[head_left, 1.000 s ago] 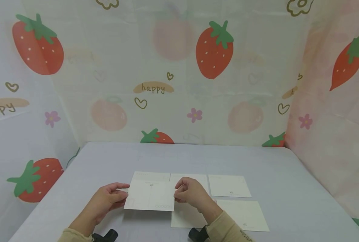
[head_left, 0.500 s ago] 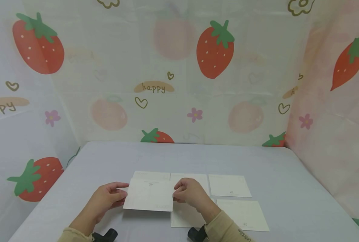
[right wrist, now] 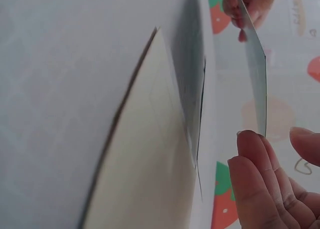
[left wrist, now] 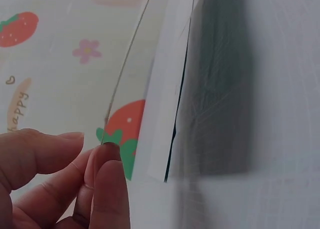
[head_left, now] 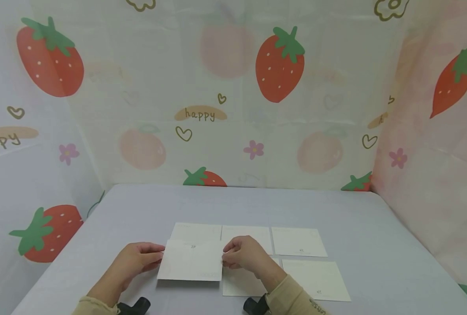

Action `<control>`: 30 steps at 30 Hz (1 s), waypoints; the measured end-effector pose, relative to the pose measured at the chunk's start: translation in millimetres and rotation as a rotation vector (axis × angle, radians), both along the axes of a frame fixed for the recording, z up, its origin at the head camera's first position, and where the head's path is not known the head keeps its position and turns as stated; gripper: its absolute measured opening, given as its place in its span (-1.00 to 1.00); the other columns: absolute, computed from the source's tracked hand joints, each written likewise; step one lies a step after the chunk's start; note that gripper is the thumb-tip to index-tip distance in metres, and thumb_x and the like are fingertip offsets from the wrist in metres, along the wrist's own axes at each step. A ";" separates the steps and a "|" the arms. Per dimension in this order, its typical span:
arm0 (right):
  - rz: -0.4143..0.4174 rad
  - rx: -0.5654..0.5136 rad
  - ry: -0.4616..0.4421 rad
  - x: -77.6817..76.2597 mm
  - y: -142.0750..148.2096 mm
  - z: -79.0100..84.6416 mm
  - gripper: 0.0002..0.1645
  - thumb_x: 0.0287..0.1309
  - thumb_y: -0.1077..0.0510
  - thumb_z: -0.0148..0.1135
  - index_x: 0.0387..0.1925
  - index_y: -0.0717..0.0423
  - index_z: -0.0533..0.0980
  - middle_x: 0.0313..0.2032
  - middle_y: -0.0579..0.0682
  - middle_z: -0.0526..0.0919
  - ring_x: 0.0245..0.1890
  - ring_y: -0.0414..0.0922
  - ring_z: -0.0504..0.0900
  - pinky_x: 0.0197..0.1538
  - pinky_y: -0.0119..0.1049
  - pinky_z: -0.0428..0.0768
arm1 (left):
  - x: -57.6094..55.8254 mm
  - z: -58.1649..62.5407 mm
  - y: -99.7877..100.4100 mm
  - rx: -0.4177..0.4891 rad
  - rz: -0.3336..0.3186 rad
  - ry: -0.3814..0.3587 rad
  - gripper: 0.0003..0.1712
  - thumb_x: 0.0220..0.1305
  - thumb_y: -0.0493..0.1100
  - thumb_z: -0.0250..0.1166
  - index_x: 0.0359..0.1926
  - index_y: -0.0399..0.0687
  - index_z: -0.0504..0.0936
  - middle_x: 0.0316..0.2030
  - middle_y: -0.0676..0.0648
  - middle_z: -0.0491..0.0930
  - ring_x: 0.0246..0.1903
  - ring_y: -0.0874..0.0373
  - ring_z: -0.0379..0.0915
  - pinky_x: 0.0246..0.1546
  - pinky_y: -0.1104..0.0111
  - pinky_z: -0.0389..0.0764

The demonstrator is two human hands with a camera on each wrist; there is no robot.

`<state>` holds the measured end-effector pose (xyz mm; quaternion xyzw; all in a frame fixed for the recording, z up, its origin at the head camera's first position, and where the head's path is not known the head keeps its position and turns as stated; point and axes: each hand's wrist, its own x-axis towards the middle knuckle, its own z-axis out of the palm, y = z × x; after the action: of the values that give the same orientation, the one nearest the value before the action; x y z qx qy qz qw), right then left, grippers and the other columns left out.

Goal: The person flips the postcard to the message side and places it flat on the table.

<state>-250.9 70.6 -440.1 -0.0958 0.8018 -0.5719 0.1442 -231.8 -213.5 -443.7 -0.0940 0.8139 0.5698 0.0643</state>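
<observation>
A white postcard (head_left: 190, 260) with a small mark near its middle hangs just above the table, its shadow showing below its near edge. At its left edge are the fingertips of my left hand (head_left: 138, 261); in the left wrist view that thumb (left wrist: 55, 149) stands apart from the card's thin edge. My right hand (head_left: 246, 256) touches the opposite edge. In the right wrist view the postcard (right wrist: 257, 84) meets the tips of extended fingers (right wrist: 252, 144), the thumb held away. So both hands carry it by its sides without pinching.
Behind lie three cards in a row: a left one (head_left: 198, 229), a middle one (head_left: 253, 234) and a right one (head_left: 299, 242). Nearer are a card (head_left: 241, 284) partly under my right hand and another (head_left: 316, 280) beside it. A strawberry-print backdrop (head_left: 233, 131) encloses the table (head_left: 375, 245).
The postcard has come down and slightly toward me and to the left, lying flatter, and both hands have moved with it. The other cards have stayed put.
</observation>
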 end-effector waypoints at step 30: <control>0.035 0.048 -0.093 3.9 -2.4 -5.3 -0.75 -0.05 0.32 0.31 -0.26 0.32 0.56 -0.45 0.11 0.68 -0.43 -0.05 0.67 -0.34 -0.24 0.64 | -2.5 -8.1 -6.6 -0.043 0.005 -0.099 -0.74 0.14 -0.26 0.24 -0.18 -0.36 0.59 -0.38 -0.09 0.65 -0.43 0.17 0.57 -0.38 0.33 0.60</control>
<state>-247.0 68.2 -445.3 -0.0793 0.8060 -0.5537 0.1936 -234.3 -220.1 -451.9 -0.1254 0.8214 0.5471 0.1013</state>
